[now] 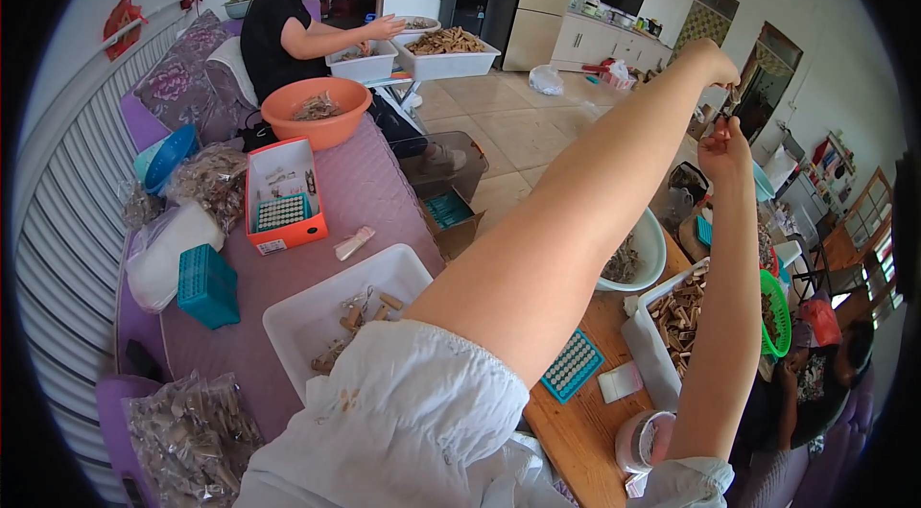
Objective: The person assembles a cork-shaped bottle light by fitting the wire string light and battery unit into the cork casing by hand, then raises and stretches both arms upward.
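Note:
Both my arms stretch away to the upper right. My left hand [711,63] is bent over at the top, its fingers closed and pointing down. Just below, my right hand [724,149] is raised with its fingers pinched together. Something small and dark seems to be between the two hands, too small to make out. Beneath my arms, a white bin [641,333] holds many short brown wooden pieces [679,308]. Nearer, a teal rack [573,367] filled with white round-topped pieces lies on the wooden table [566,422].
On the purple sofa [360,182] stand a white tray [288,316] with wooden pieces, an orange-rimmed box [285,158], an orange basin [317,95] and a teal box [207,285]. A co-worker [288,33] sits behind; another person [815,383] is at the right.

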Demonstrator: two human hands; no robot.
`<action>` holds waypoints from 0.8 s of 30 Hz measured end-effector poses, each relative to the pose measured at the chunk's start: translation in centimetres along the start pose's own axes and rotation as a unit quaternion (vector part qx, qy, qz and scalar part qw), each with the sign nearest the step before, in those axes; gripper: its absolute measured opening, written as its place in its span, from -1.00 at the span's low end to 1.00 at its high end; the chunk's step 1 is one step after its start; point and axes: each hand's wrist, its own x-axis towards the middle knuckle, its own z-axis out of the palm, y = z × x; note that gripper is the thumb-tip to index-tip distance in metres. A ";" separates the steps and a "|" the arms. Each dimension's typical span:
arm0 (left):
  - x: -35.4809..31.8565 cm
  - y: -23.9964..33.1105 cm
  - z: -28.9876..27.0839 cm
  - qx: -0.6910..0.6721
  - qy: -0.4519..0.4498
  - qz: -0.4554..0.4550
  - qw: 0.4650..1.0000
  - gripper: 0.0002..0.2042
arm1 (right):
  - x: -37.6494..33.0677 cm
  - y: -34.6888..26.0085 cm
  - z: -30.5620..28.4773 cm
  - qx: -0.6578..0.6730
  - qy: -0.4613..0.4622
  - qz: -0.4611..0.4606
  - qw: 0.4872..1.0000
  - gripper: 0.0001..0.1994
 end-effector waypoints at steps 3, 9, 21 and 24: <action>-0.3 1.2 0.2 0.011 -0.007 -0.005 1.000 -0.88 | 0.1 -1.2 -0.8 -0.004 0.022 -0.014 1.000 -0.82; -1.8 1.8 -2.1 0.026 -0.026 -0.008 0.999 -0.87 | -1.1 -1.3 -0.3 -0.012 0.035 -0.023 0.999 -0.83; -1.2 -3.7 -10.8 -0.026 0.034 -0.017 0.999 -0.80 | -3.6 3.3 1.9 -0.140 -0.028 0.022 0.990 -0.82; -0.3 -8.5 -15.8 -0.047 0.162 -0.086 0.982 -0.84 | -3.3 5.7 0.2 -0.313 0.035 -0.040 0.948 -0.66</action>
